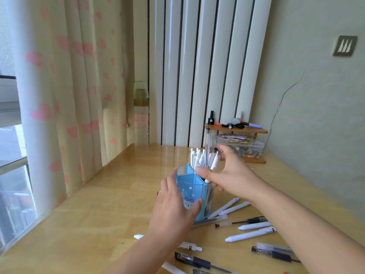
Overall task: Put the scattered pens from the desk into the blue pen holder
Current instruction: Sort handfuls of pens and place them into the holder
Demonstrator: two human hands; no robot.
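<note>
Head view: left hand [173, 204] fingers round unlabelled blue pen holder [194, 191], right hand [227, 175] fingers pinching a white pen [212, 167].

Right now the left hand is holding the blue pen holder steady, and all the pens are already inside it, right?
Not quite. The left hand does hold the blue pen holder, but not all the pens are inside. The head view shows many pens still lying on the desk, such as a white pen and a black pen, to the holder's right and in front of it.
</note>
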